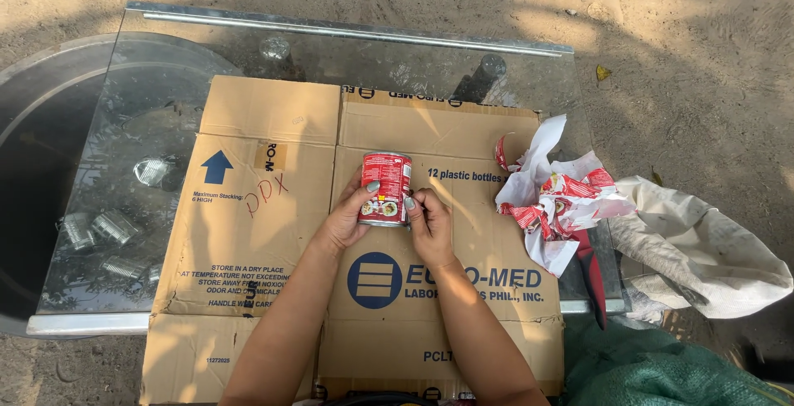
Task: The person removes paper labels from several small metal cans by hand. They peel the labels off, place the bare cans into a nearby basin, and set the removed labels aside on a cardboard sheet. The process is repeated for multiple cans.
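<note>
Outdoors, on sandy ground: far left, under a glass tabletop (124, 108), several bare metal tins (103, 228) lying on their sides, seen dimly through the pane. Across the glass, a flattened cardboard box (265, 232), brown, printed in blue, hanging over the near edge. Over the cardboard's middle, left hand (346, 222) cupping the left side of a red-labelled can (385, 188), thumb laid across the label's lower part, fingers wrapped behind. Can upright or nearly so, long axis running away from the wearer, top end pointing toward the table's far edge, bottom rim nearest the body; whether resting on the cardboard or lifted just clear, cannot tell. Right hand (430, 226) touching the can's lower right edge, thumb and forefinger pinched together at the label there, other fingers curled. Further right, a crumpled heap of torn red-and-white paper labels (558, 199) at the table's right edge. Beyond that, off the table, a pale cloth sack (703, 249).
</note>
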